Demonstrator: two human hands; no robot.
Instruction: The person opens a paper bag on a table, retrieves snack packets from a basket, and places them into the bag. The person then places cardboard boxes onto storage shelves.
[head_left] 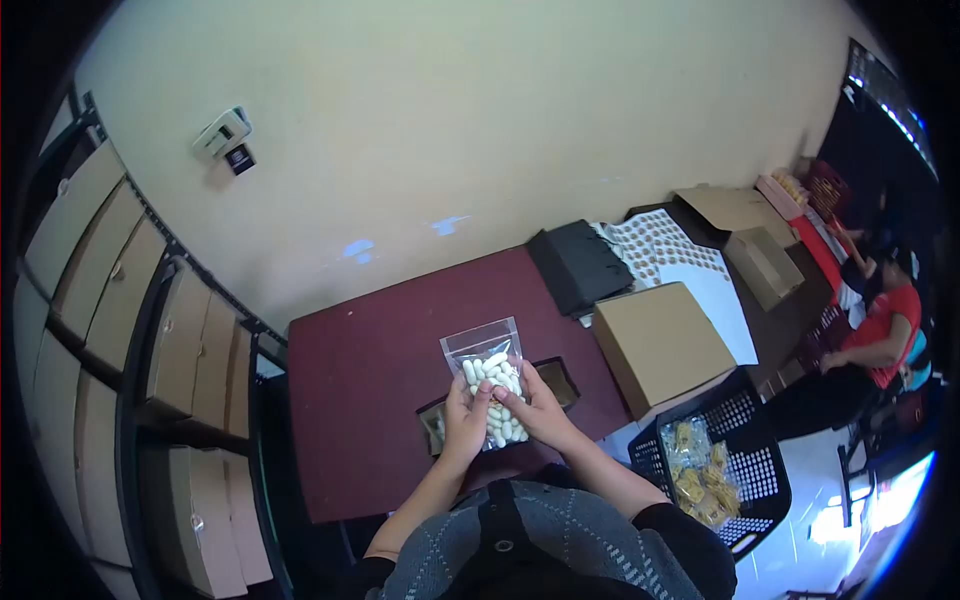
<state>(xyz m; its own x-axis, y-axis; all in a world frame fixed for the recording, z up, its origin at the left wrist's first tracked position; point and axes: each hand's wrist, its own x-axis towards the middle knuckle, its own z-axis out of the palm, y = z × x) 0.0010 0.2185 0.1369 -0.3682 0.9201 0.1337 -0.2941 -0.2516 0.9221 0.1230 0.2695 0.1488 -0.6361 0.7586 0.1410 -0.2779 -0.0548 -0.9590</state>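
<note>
Between my two hands is a clear zip bag (497, 366) filled with white, capsule-shaped pieces, its transparent top edge pointing away from me. My left hand (466, 416) grips the bag's left side, with the thumb on its front. On the right side my right hand (537, 404) holds it in the same way, the two thumbs close together near the middle. Behind and below the bag, a dark open box (556, 378) shows on both sides; the bag and my hands hide most of it.
A maroon table (370, 400) lies under the work. To the right are a black stack (580, 265), printed sticker sheets (665, 245), a cardboard box (665, 345) and a black basket (762, 478) holding bagged yellow items. Shelves with boxes (185, 340) stand left. A person in red (885, 335) sits far right.
</note>
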